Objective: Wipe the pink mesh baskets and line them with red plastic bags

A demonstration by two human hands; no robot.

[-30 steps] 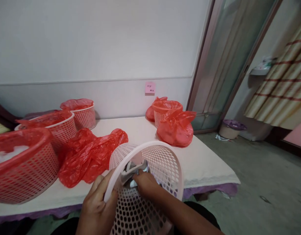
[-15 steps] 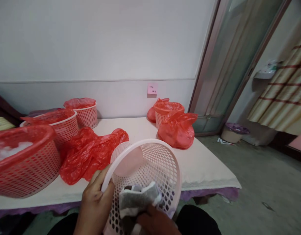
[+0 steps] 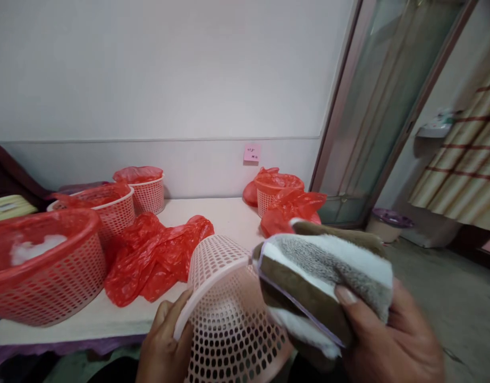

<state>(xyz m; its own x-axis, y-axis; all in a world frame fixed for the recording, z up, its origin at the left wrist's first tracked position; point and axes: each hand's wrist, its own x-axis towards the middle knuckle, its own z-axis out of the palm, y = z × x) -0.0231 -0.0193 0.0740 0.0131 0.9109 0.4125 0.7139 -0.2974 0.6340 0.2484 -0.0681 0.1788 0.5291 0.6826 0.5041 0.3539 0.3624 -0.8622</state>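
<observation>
My left hand [image 3: 167, 338] grips the rim of a pale pink plastic basket [image 3: 217, 266] with perforated walls. The basket is tipped towards me, its mouth facing my body, and no cloth shows inside the visible part. Raised to the right of the basket, my right hand [image 3: 392, 338] is closed on a folded striped towel [image 3: 328, 266] in grey, white and brown with a thin purple edge. The towel hides the right part of the basket's rim. A crumpled red plastic bag [image 3: 149, 260] lies on the table to the left of the basket.
On the white-covered table [image 3: 229, 213], a large red-lined basket [image 3: 57, 292] and two smaller lined baskets [image 3: 117, 215], [image 3: 147, 197] stand left. Another lined basket [image 3: 264, 199] and a red bag [image 3: 288, 213] are back right. A bin [image 3: 388, 226] stands on the floor.
My right hand has lifted the striped towel out of the basket, up and to the right. My left hand still holds the rim, and the basket has tipped further towards me.
</observation>
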